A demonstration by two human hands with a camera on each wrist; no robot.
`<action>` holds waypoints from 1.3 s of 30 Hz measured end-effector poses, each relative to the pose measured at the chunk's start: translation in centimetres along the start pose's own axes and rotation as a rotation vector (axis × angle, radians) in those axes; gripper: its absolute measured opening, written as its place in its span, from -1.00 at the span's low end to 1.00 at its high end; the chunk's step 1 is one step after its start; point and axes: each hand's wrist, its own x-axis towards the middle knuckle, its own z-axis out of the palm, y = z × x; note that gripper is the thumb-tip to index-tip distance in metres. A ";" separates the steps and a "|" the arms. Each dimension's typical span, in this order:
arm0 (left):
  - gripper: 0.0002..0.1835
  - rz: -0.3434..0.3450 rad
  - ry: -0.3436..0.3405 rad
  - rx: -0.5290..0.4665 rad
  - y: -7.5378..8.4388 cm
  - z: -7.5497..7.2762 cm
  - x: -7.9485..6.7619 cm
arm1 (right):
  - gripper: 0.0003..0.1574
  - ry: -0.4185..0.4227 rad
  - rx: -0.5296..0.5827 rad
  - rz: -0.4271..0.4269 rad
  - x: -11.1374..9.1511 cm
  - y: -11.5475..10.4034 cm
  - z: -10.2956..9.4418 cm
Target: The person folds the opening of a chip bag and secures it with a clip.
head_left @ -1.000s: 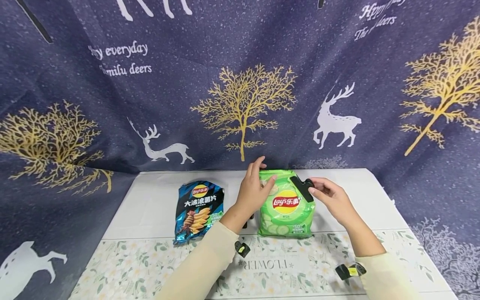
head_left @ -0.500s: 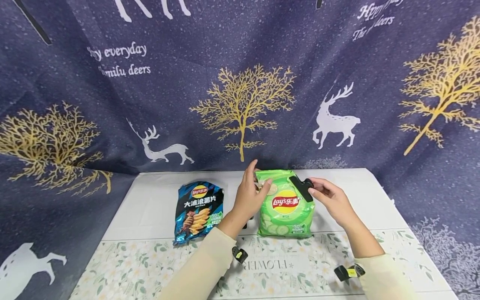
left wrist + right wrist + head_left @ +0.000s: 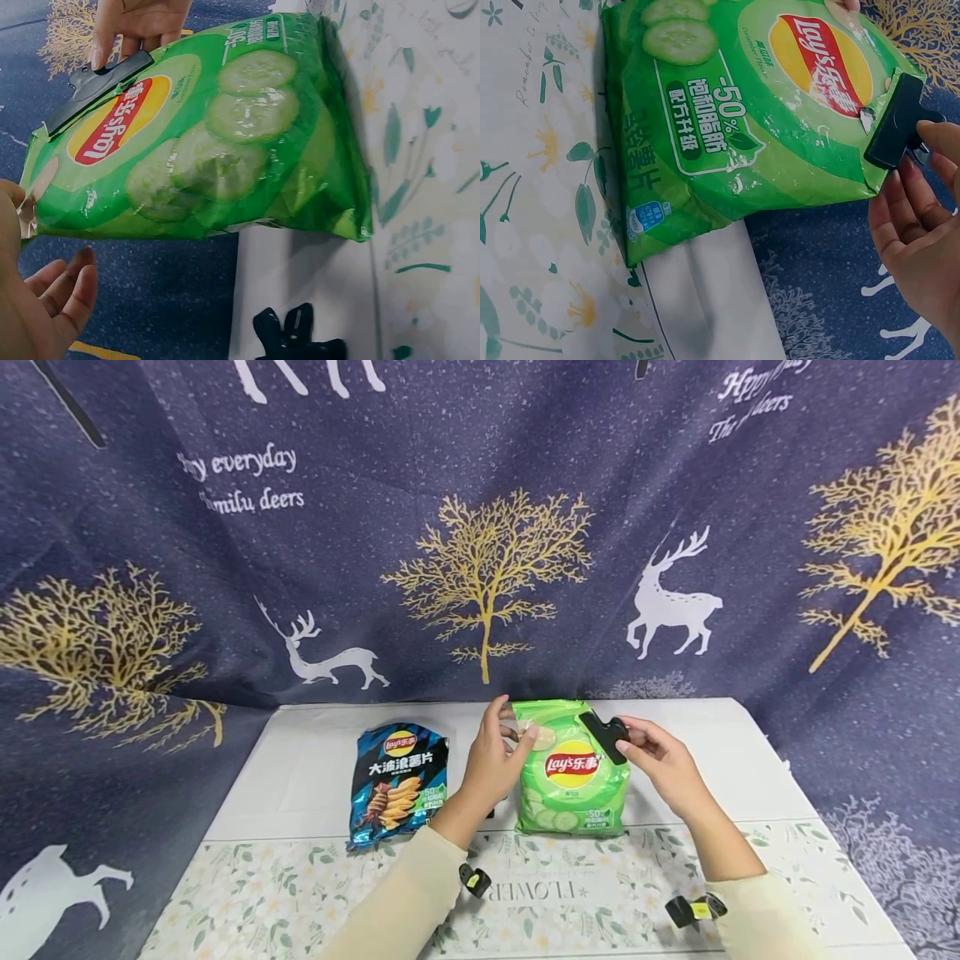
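Observation:
A green bag of Lay's cucumber potato chips (image 3: 572,802) stands upright on the table. A black clip (image 3: 602,737) sits slantwise across its upper right corner. My right hand (image 3: 667,767) grips that clip, with the thumb in front and fingers curled behind, as the right wrist view shows. At the upper left corner my left hand (image 3: 491,760) pinches the bag, its thumb on the front and fingers behind; the other fingers are loosely bent in the left wrist view. Another black clip (image 3: 296,337) lies on the table below the left hand, mostly hidden in the head view.
Left of the green bag lies a blue and black Lay's chip bag (image 3: 399,783). A floral runner (image 3: 675,877) covers the front of the white table (image 3: 292,777). Behind hangs a dark blue curtain (image 3: 330,585) with deer and trees.
My left hand has shifted slightly left and down, its raised index finger lowering towards the bag. The bag's upper left corner has spread a little leftwards. My right hand stays on the clip.

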 end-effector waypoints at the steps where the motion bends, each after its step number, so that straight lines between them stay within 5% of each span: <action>1: -0.21 -0.003 -0.003 -0.003 -0.1 0.0 -0.2 | -0.42 0.003 0.001 -0.002 0.0 0.0 0.0; 39: -0.40 -0.003 -0.061 -0.024 -1.4 1.1 -2.1 | -0.39 0.066 0.025 0.035 -0.3 0.5 0.8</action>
